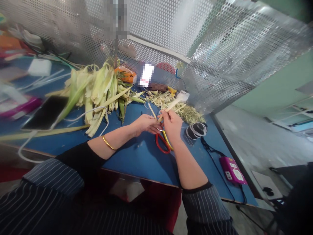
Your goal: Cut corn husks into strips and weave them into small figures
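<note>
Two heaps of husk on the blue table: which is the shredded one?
The heap on the right, just beyond the right hand: it is mostly short, thin pieces, while the heap on the left has long, broad leaves.

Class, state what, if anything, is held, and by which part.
The right hand pinches a pale husk strip near its lower end; the left hand's exact hold cannot be told.

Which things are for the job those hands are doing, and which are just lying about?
Probably for the job:
pale strip being held
leafy husks
pale scraps
scissors
perhaps the wound white cord

Probably just lying about:
dark-screened device
orange packet
purple box
</note>
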The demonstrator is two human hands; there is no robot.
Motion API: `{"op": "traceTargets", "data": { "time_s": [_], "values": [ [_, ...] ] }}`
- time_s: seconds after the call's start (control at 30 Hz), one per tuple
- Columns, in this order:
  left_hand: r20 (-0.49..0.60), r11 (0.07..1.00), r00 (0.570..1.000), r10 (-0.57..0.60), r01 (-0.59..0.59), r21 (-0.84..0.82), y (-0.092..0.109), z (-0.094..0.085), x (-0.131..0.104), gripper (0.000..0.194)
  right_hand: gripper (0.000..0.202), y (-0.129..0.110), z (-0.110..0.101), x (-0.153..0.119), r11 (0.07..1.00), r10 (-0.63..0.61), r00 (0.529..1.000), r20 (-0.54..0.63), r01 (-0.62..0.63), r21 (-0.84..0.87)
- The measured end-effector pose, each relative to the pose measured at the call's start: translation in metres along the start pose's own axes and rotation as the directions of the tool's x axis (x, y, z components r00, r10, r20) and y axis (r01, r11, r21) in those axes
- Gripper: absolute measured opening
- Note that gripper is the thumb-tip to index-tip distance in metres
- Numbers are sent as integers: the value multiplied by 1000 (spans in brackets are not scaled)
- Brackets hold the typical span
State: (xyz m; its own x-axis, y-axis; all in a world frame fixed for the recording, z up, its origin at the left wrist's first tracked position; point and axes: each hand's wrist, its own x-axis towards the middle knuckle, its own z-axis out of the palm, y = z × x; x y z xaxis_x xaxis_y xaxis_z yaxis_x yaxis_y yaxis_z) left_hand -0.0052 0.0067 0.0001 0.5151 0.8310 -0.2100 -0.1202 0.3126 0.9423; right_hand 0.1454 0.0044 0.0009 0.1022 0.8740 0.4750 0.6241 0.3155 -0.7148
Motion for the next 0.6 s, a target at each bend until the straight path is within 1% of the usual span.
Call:
{"op": "traceTargets", "data": {
  "time_s": [0.1,0.17,0.2,0.27,0.3,0.33,0.37,0.4,0.5,0.6],
  "values": [
    [0,999,1000,31,-31,26,-3,-1,3,17,32,2,0,2,1000,9,1000,30,-10,5],
    [5,999,1000,29,-29,-25,-2,-1,4,18,32,2,1,3,998,39,999,23,-40,47],
    [6,997,1000,15,-14,-76,-2,-1,5,19,32,2,1,4,997,53,998,-20,-51,62],
    [-12,980,1000,-18,15,-200,2,-1,5,25,33,2,2,3,996,66,980,-187,-53,76],
    [-35,967,999,-25,15,-256,4,0,5,27,32,1,2,2,997,55,959,-280,-37,68],
    [-65,955,998,-21,1,-296,5,0,5,28,31,0,1,0,999,26,938,-345,-11,46],
    [-92,947,996,-7,-23,-320,7,1,4,28,29,-2,1,-2,999,-25,927,-374,32,12],
    [-115,943,993,10,-48,-330,7,2,3,27,28,-3,0,-4,995,-95,924,-371,89,-33],
    [-134,934,990,39,-84,-346,7,5,1,24,23,-8,0,-11,956,-289,920,-265,263,-131],
    [-106,902,994,41,-82,-423,6,5,1,21,20,-9,1,-16,921,-387,894,-225,362,-143]
  ]
}}
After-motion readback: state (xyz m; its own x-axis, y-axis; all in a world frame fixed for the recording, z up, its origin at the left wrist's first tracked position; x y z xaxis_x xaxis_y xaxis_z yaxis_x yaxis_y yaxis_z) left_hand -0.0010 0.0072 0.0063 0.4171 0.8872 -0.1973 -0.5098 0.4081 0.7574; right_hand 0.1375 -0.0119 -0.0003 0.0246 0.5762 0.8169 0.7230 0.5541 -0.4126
